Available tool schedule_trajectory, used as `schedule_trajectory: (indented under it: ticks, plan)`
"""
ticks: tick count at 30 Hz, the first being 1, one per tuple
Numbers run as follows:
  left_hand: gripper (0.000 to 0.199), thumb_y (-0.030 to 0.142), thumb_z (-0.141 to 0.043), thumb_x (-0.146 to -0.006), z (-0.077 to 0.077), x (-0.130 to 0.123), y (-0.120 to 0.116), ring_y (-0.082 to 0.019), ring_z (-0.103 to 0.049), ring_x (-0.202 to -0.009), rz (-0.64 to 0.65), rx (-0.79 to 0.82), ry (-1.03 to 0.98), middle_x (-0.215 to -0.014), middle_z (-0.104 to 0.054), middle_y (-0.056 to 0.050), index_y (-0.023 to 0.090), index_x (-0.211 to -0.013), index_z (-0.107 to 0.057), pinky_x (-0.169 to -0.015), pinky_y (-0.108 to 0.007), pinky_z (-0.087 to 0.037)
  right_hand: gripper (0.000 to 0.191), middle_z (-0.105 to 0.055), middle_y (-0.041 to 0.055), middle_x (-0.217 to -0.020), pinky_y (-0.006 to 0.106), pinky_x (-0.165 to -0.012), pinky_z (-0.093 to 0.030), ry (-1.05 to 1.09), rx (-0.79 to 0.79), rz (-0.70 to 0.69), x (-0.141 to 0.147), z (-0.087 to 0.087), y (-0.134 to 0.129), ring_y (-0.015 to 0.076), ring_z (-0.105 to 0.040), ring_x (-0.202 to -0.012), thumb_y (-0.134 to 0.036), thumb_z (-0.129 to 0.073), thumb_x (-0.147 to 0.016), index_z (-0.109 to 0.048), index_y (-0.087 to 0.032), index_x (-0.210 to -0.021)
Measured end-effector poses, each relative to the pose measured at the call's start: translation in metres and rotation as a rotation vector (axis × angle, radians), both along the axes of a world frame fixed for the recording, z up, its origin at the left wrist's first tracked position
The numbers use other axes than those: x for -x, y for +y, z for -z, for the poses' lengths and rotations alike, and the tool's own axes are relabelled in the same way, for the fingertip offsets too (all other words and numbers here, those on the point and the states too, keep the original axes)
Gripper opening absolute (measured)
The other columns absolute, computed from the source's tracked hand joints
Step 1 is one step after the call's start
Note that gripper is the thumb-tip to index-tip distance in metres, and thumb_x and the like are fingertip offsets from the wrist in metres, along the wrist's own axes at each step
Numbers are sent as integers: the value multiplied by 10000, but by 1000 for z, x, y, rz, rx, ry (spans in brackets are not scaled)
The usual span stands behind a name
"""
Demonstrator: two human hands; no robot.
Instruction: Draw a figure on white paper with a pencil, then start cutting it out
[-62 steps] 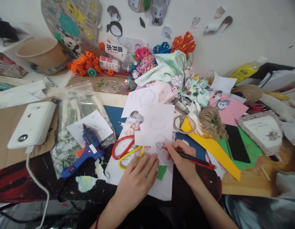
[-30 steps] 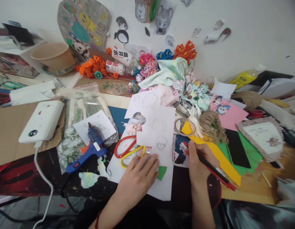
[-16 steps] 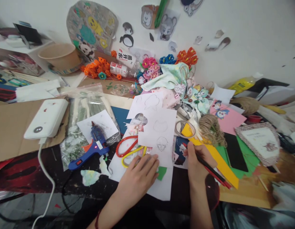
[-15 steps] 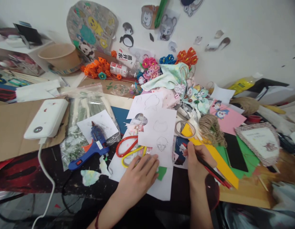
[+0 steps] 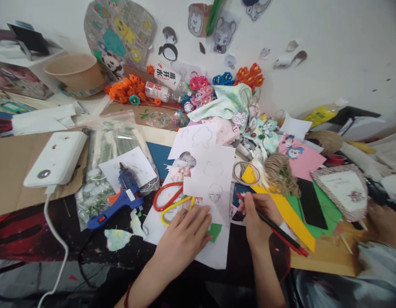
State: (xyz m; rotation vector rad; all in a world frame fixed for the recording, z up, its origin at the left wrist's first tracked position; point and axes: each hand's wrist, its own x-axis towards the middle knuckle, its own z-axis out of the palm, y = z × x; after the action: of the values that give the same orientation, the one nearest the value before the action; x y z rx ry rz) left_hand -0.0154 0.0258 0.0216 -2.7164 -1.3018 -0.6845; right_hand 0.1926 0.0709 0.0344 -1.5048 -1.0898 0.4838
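My left hand (image 5: 187, 233) lies flat with fingers stretched on the lower part of a white sheet (image 5: 211, 171) with a pencilled face and a faint outline. Under it are another white sheet (image 5: 214, 256), a green paper scrap (image 5: 214, 232) and yellow-handled scissors (image 5: 167, 216); a red handle loop (image 5: 162, 197) is beside them. My right hand (image 5: 260, 220), just right of the paper, is closed around a slim black-and-red pencil (image 5: 281, 234). A red tip shows above the fingers, apart from the drawing. Whether this is one pencil or two together, I cannot tell.
A blue glue gun (image 5: 127, 192) rests on paper at the left, near a white power bank (image 5: 57, 158) with a cable. Twine (image 5: 281, 173), a tape roll (image 5: 246, 172), a yellow strip (image 5: 300, 222) and a black phone (image 5: 311, 203) lie at the right. Fabric and yarn flowers crowd the back.
The view has shifted slightly, so things sit further left. My right hand has changed its grip a little, and a red tip now shows above its fingers. My left hand stays on the paper.
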Motion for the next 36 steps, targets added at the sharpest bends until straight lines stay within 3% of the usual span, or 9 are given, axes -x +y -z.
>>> schedule_trajectory:
  ticks: [4, 6, 10, 13, 24, 36]
  plan:
    - [347, 377, -463, -1045, 0, 0, 1, -225, -518, -1295, 0, 5, 7, -1421, -627, 1, 187, -1281, -632, -1069, -417, -341, 160, -733, 7, -789, 244, -648, -556, 16, 109, -253, 19, -6, 1, 148, -701, -693, -336, -790, -837, -708, -204, -877]
    - [343, 380, -470, -1042, -1, 0, 1, -222, -523, -1282, 0, 9, 9, -1412, -634, 3, 188, -1272, -635, -1076, -417, -337, 157, -742, 9, -823, 241, -669, -556, 53, 153, -300, 28, -7, 1, 151, -707, -733, -330, -795, -832, -716, -212, -898]
    - [327, 369, -472, -1042, -3, -1, 3, -220, -532, -1264, -6, 29, -2, -1390, -648, 12, 192, -1257, -642, -1086, -424, -331, 278, -629, -47, -578, 214, -519, -459, 35, 227, -244, 31, -4, -3, 99, -577, -502, -351, -750, -880, -615, -203, -687]
    - [315, 363, -483, -1039, -4, -1, 4, -218, -533, -1261, -1, 40, -7, -1397, -643, 11, 193, -1247, -646, -1090, -426, -329, 407, -585, -55, -506, 219, -498, -422, 9, 229, -244, 28, -1, -8, 82, -513, -442, -350, -684, -936, -538, -203, -585]
    - [317, 347, -520, -1023, -4, -1, 4, -228, -531, -1262, 10, 69, -23, -1401, -640, 4, 185, -1267, -643, -1113, -435, -316, 394, -576, -72, -487, 229, -482, -393, -134, 181, -183, 22, -2, -12, 72, -498, -408, -309, -662, -942, -548, -202, -580]
    - [306, 347, -520, -1022, -4, -1, 4, -220, -531, -1259, 0, 52, -5, -1401, -640, 7, 199, -1260, -642, -1089, -426, -352, 397, -520, -68, -494, 267, -473, -350, -51, 123, -99, 19, 2, -16, 93, -463, -429, -299, -678, -932, -534, -210, -573]
